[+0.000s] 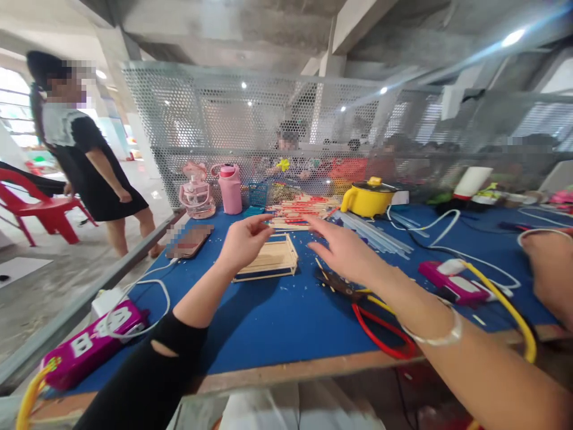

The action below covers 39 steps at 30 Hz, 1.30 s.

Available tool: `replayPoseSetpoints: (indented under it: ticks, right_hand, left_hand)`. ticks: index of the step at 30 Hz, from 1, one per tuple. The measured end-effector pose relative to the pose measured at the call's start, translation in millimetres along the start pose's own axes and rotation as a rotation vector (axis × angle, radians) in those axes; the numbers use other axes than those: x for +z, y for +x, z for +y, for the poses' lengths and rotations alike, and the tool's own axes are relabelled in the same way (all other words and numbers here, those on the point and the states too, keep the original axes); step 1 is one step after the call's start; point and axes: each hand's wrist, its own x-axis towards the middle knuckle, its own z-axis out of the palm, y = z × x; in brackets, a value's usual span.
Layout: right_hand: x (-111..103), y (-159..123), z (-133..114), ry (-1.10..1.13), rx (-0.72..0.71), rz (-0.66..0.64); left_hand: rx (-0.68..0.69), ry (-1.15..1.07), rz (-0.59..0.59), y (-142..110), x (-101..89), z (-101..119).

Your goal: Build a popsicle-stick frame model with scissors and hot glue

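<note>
A small frame of pale wooden sticks (273, 260) rests on the blue table top (268, 334). My left hand (244, 242) is over the frame's left side and hides part of it. Its index finger and thumb stretch to the right with a gap between them. To the right of the frame hovers my right hand (344, 248), fingers apart and nothing visible in them. Beyond both hands lies a pile of red-and-pale sticks (304, 209). Under my right forearm is a dark-headed cutting tool (342, 288) with red and yellow handles.
Translucent glue sticks (376, 233) lie near a yellow pot (369, 200). Purple power strips (94, 343) with cables sit on both sides. A phone (190, 242), a pink bottle (230, 191) and a clear jug (197, 197) stand left. Another person's hand (548, 269) is at right; a person (89, 143) stands left.
</note>
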Motion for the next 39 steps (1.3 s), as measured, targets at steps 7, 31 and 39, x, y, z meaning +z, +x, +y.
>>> replayPoseSetpoints:
  ticks: [7, 31, 39]
  right_hand:
    - [-8, -145, 23, -0.101, 0.433, -0.314]
    - [45, 17, -5, 0.69, 0.255, -0.089]
    - [56, 42, 4, 0.769, 0.183, -0.156]
  left_hand:
    - [-0.05, -0.032, 0.328, -2, -12.5, -12]
    - [-0.235, -0.436, -0.086, -31, 37.8, 0]
    - [-0.24, -0.459, -0.081, -28, 31.6, -5]
